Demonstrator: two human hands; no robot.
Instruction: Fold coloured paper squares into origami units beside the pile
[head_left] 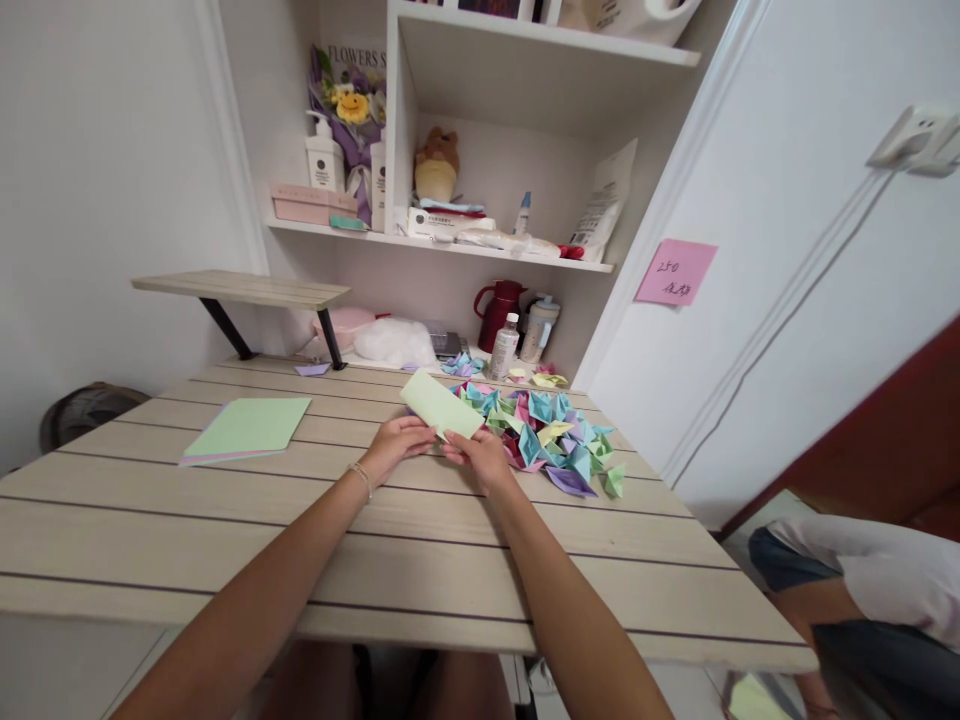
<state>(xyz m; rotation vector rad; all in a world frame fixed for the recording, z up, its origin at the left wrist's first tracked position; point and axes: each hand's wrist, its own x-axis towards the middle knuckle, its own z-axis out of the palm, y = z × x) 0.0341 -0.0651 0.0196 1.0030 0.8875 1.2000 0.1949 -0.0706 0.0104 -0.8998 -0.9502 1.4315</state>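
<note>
Both my hands meet over the middle of the wooden table (225, 540). My left hand (397, 442) and my right hand (480, 455) each pinch the near edge of a folded light green sheet of paper (439, 403), which tilts up and away from me. Just right of my right hand lies a pile of several folded paper shapes (551, 440) in blue, green, pink, purple and yellow. A thin bracelet sits on my left wrist.
A stack of flat coloured sheets (247, 428), green on top, lies at the left. A small raised shelf (240, 290) stands behind it. A red jug (499, 310), bottles and a cup stand at the back. Another person (862, 590) crouches low right.
</note>
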